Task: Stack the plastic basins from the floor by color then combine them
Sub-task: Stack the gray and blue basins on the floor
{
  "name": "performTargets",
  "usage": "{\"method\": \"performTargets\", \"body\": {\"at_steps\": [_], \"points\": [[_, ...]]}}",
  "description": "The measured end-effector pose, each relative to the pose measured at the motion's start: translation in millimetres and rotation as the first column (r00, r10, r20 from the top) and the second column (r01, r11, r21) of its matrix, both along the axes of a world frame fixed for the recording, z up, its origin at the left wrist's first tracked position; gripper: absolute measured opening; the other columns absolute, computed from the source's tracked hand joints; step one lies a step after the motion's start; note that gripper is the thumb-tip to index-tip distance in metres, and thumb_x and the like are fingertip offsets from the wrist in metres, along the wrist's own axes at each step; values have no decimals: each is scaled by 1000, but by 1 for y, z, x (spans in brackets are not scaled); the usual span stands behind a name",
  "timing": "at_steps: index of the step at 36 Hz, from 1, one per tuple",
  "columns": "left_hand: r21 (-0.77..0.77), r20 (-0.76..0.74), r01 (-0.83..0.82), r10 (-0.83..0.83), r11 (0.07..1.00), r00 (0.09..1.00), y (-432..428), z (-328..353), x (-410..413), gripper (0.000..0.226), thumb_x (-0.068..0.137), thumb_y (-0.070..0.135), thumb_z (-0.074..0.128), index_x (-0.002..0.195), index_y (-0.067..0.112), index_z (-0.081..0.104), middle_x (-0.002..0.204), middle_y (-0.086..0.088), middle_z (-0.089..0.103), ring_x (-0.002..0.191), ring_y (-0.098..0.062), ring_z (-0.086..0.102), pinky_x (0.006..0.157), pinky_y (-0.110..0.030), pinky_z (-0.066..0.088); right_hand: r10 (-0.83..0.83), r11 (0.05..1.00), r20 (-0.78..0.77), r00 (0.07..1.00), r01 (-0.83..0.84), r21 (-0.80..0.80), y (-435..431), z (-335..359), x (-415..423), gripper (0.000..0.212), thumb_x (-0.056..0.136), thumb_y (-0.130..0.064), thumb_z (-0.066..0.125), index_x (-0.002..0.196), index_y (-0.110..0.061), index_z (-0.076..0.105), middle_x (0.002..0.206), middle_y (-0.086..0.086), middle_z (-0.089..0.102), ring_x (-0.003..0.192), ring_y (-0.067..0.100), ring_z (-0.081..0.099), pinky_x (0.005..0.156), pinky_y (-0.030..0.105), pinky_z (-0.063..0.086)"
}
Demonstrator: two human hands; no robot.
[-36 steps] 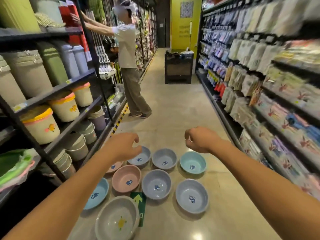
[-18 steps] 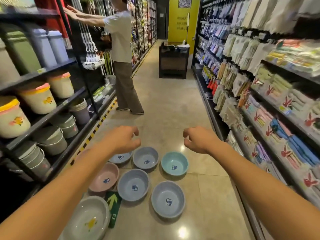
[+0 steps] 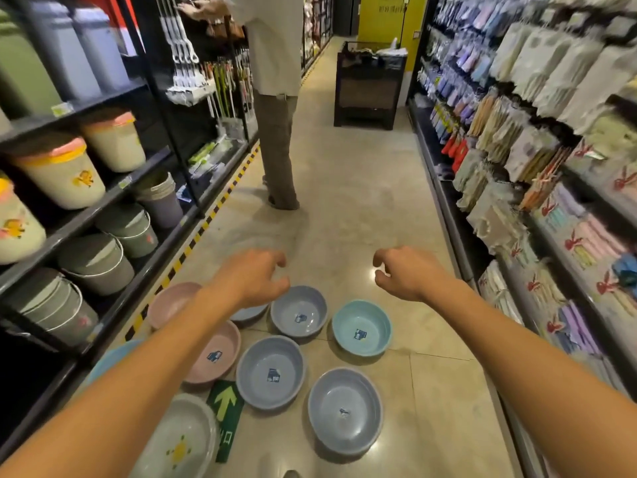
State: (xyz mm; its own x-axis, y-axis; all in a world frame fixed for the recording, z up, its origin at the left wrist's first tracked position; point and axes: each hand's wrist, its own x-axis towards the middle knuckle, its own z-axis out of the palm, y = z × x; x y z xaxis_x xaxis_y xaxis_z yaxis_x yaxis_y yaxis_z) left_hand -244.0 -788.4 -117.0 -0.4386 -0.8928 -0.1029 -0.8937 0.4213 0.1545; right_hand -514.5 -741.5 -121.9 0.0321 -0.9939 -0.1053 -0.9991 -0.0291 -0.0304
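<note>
Several plastic basins lie on the aisle floor. Three grey-blue basins point(image 3: 271, 372) point(image 3: 345, 410) point(image 3: 299, 315) sit in the middle, and a fourth grey-blue basin point(image 3: 248, 312) is partly hidden under my left wrist. A teal basin point(image 3: 362, 327) lies at the right. Two pink basins point(image 3: 215, 355) point(image 3: 171, 301) and a light blue basin point(image 3: 110, 358) lie at the left behind my left arm. A white basin with a yellow print point(image 3: 179, 443) is nearest. My left hand point(image 3: 256, 277) and my right hand point(image 3: 403, 272) hover above the basins with loosely curled fingers, holding nothing.
A person point(image 3: 275, 98) stands ahead by the left shelves. Buckets point(image 3: 63, 174) fill the left shelving. Hanging packets point(image 3: 517, 139) line the right shelves. A black cart point(image 3: 368, 84) stands far down the aisle. A green arrow sticker point(image 3: 225, 405) is on the floor.
The view has tilted down and moved forward, so the basins sit more centrally. Both hands stay raised and empty, fingers slightly looser than before.
</note>
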Motion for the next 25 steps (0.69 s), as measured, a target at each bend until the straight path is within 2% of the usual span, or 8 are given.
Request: {"method": "performTargets", "body": {"at_steps": [5, 12, 15, 19, 23, 25], "points": [[7, 1, -20, 20, 1000, 1000, -57, -3, -12, 45, 90, 46, 52, 129, 24, 57, 126, -1, 64, 111, -24, 60, 87, -38, 51, 5, 1000, -3, 1000, -5, 26, -56, 2, -5, 36, 96, -39, 47, 126, -23, 59, 121, 7, 67, 108, 32, 63, 84, 42, 54], [20, 6, -57, 56, 998, 998, -113, -9, -33, 46, 89, 50, 51, 128, 26, 56, 117, -1, 66, 101, -22, 62, 82, -39, 53, 78, 996, 0, 997, -78, 43, -127, -7, -17, 35, 95, -38, 48, 124, -21, 61, 119, 7, 69, 106, 33, 64, 83, 42, 55], [15, 3, -96, 96, 995, 995, -133, -15, -41, 49, 89, 50, 50, 130, 23, 55, 119, -1, 66, 104, -24, 62, 84, -40, 53, 147, 988, -9, 989, -146, 49, -161, -17, -25, 37, 97, -38, 47, 128, -21, 59, 121, 6, 67, 107, 32, 64, 82, 39, 54], [30, -4, -195, 195, 980, 981, -149, -29, -53, 49, 91, 47, 51, 133, 22, 53, 124, -4, 64, 108, -27, 61, 87, -41, 51, 269, 962, -14, 963, -269, 47, -206, -36, -32, 35, 96, -36, 46, 123, -18, 61, 116, 9, 68, 104, 34, 65, 82, 42, 55], [-3, -15, -352, 352, 936, 936, -150, -58, -67, 45, 90, 45, 51, 127, 20, 57, 118, -7, 65, 103, -29, 61, 71, -34, 39, 437, 897, -1, 899, -436, 80, -252, -69, -35, 35, 98, -31, 47, 126, -13, 59, 117, 12, 67, 103, 36, 64, 79, 39, 51], [31, -79, -434, 435, 900, 897, -145, -78, -70, 53, 83, 49, 45, 123, 16, 59, 113, -12, 65, 101, -33, 61, 73, -36, 44, 516, 852, 1, 856, -514, 97, -270, -88, -34, 35, 99, -30, 48, 127, -13, 57, 116, 14, 66, 104, 37, 63, 79, 40, 50]]}}
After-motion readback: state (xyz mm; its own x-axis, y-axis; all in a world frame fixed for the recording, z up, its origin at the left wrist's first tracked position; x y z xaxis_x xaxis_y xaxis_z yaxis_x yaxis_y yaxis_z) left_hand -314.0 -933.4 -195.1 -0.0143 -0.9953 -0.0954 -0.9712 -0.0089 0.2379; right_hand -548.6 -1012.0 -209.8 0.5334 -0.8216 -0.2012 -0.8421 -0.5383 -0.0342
